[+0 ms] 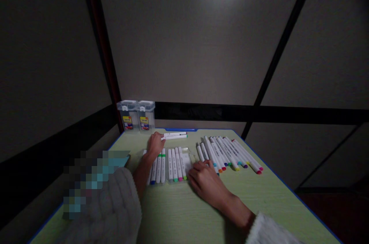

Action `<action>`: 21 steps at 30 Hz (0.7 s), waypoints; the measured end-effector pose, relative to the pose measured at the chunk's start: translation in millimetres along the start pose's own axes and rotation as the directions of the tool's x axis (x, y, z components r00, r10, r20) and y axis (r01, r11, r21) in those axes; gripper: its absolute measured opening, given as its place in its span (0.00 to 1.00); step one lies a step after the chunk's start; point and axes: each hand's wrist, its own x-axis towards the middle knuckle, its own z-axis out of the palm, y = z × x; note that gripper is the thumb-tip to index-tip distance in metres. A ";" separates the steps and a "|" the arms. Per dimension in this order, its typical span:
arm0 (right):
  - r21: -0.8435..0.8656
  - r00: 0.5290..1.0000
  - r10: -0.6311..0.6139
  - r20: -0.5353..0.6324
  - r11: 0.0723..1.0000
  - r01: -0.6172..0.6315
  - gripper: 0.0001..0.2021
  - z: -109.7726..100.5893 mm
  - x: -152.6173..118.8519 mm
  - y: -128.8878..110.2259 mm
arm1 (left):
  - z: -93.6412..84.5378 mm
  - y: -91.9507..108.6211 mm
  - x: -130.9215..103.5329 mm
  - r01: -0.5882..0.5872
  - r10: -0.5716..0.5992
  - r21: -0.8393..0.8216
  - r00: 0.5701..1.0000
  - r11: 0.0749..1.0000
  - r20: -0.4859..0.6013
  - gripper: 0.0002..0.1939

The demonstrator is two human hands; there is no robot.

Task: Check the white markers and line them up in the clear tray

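Note:
At the back of the table, my left hand [156, 144] has its fingers closed at the left ends of white markers [175, 136] lying sideways. My right hand [206, 179] rests with bent fingers by the right edge of a clear plastic tray [172, 181]; what its fingertips hold, if anything, is hidden. Several white markers [175, 165] stand side by side in that tray. Left of it lies another row of white markers [158, 169], some with green bands, partly behind my left forearm. A loose spread of markers [223, 151] with coloured ends begins just beyond my right hand.
Two clear lidded boxes [131, 115] with yellow labels stand at the table's back left corner. A pixelated item [98, 175] lies along the left side. The pale green table [178, 217] has a blue edge, and a panelled wall [187, 52] rises behind it.

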 end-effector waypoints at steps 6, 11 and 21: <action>0.002 1.000 0.008 -0.002 1.000 -0.008 0.11 0.7 -0.6 0.5 | 0.3 -2.1 -1.1 0.014 -0.013 -0.039 0.999 0.999 0.038 0.13; 0.006 1.000 0.002 -0.013 1.000 -0.002 0.10 1.3 -0.5 0.8 | -2.6 0.4 -2.5 0.038 -0.033 -0.090 0.998 0.995 0.056 0.09; 0.007 1.000 0.005 -0.014 1.000 -0.005 0.11 1.6 -0.3 0.5 | -1.6 1.9 -4.5 0.070 -0.062 -0.193 0.997 0.979 0.047 0.04</action>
